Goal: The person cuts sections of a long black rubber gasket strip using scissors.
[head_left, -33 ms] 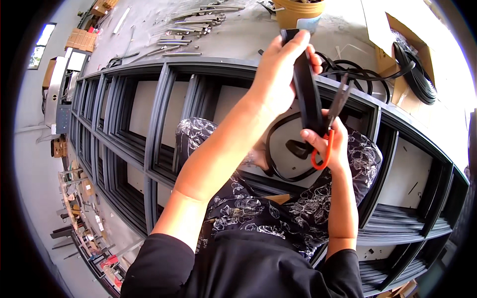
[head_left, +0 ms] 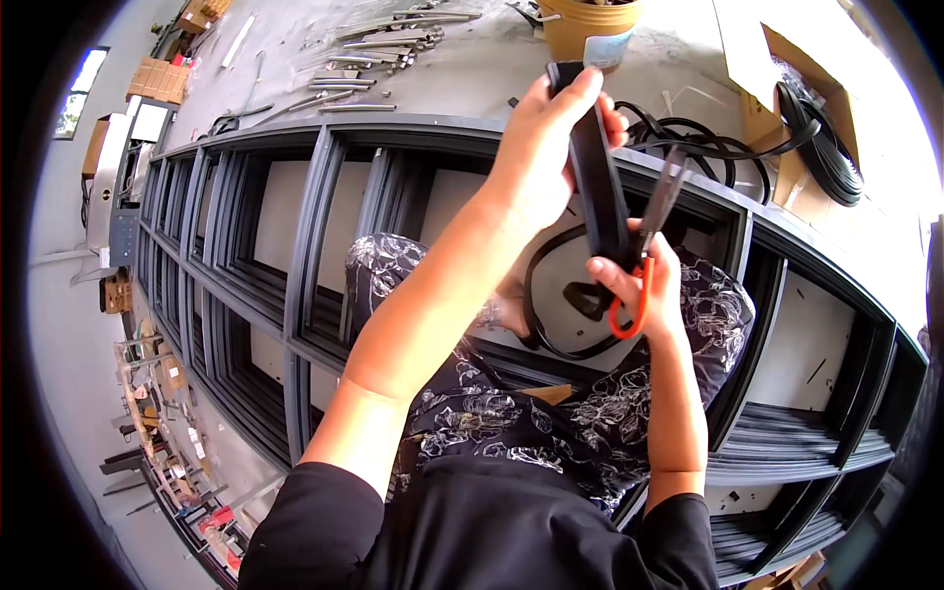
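Observation:
My left hand (head_left: 544, 147) is raised and pinches the upper end of a flat black rubber strip (head_left: 598, 182). The strip hangs down to my right hand (head_left: 657, 290) and loops on below it in a thin curve. My right hand grips the strip's lower part together with a pair of scissors (head_left: 657, 211) with orange handles. The scissor blades point upward beside the strip. Both hands are held over my lap, in patterned dark trousers, above a stack of dark grey window frames (head_left: 320, 206).
A yellow bucket (head_left: 590, 25) stands on the concrete floor ahead. At the right is an open cardboard box (head_left: 762, 108) with coils of black rubber seal (head_left: 821, 138). Several metal bars (head_left: 369, 44) lie on the floor at the upper left. Shelves and boxes line the left wall.

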{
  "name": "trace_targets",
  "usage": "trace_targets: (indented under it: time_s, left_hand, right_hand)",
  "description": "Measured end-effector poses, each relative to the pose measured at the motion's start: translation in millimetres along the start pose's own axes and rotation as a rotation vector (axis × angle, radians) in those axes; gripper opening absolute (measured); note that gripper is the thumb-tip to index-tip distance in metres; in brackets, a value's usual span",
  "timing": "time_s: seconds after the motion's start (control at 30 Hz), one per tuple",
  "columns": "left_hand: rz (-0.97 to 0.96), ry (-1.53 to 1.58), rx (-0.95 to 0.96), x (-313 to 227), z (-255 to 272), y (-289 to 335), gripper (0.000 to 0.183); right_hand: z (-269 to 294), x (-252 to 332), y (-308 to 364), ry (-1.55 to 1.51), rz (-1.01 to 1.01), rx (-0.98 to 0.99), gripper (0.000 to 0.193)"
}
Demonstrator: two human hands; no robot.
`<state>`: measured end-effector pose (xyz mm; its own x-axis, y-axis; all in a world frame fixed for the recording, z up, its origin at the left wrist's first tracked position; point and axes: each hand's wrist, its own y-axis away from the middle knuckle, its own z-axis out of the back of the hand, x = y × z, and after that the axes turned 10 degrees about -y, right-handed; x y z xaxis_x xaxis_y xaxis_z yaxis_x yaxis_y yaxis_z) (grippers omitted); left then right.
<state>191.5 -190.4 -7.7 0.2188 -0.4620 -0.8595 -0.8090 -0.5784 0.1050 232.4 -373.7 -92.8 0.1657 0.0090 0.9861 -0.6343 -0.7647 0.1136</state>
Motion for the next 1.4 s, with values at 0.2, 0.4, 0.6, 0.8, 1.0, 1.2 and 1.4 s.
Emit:
trace_targets:
  time_s: [0.2, 0.4, 0.6, 0.8, 1.0, 1.2, 1.4]
  left_hand:
    - [0.138, -0.272, -0.259, 68.0, 63.5, 24.5, 0.022]
    - [0.231, -0.986, -0.448, 157.0, 143.7, 75.4, 0.047]
    - [0.082, -1.408, -0.34, 165.6, 165.2, 79.2, 0.093]
    - [0.173, -0.996, -0.205, 124.2, 133.3, 60.4, 0.049]
    - [0.329, -1.019, -0.087, 136.8, 102.1, 59.1, 0.029]
    - [0.29, -1.126, -0.083, 138.4, 111.8, 48.2, 0.024]
    - [0.223, -1.192, -0.22, 140.0, 113.1, 57.2, 0.023]
  right_hand:
    - [-45.8, -15.0, 2.2, 0.295, -0.118, 0.149, 0.048]
    - [-31.9, -23.2, -28.3, 0.26, -0.026, -0.082, 0.039]
    - [32.7, -15.1, -84.6, 0.254, -0.042, -0.256, 0.031]
    - [93.3, -63.1, -219.3, 0.556, -0.102, -0.236, 0.03]
    - [73.4, -188.6, -362.1, 1.057, -0.277, 0.25, 0.027]
    - [8.9, -294.9, -423.2, 0.975, -0.359, 0.478, 0.048]
    - [19.9, -271.9, -372.8, 0.778, -0.511, 0.617, 0.046]
